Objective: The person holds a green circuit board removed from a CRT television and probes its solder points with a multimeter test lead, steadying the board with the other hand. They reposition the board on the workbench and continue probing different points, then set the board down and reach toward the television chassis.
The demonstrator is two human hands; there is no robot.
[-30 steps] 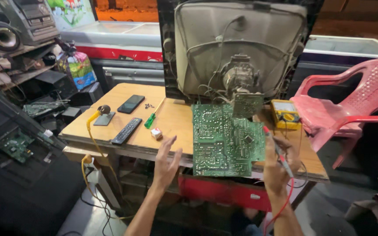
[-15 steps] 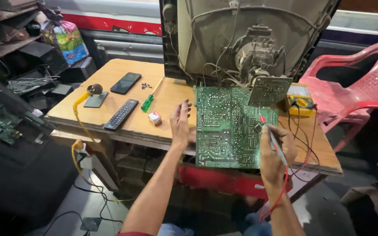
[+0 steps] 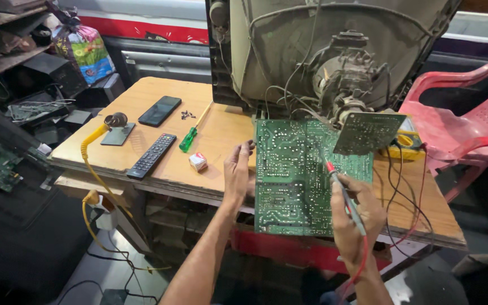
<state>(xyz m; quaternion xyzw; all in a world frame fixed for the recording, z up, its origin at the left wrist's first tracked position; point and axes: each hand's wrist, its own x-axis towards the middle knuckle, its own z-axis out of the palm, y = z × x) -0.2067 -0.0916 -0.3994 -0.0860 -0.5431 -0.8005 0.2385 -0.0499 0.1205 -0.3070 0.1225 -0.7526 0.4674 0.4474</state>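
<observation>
The picture tube (image 3: pixel 334 51) is cut off at the top edge; the right hand (image 3: pixel 354 217) hides the probe's handle.

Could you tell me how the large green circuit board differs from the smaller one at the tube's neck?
The large circuit board lies tilted over the table edge, steadied by the left hand and probed by the right hand; the small circuit board stands mounted on the tube, untouched. The large one is rectangular, the small one angled. Both show green solder sides.

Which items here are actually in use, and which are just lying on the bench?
In use: green circuit board, left hand on its edge; red probe in right hand; yellow multimeter.

Lying about: remote, phone, green screwdriver, small box.
</observation>
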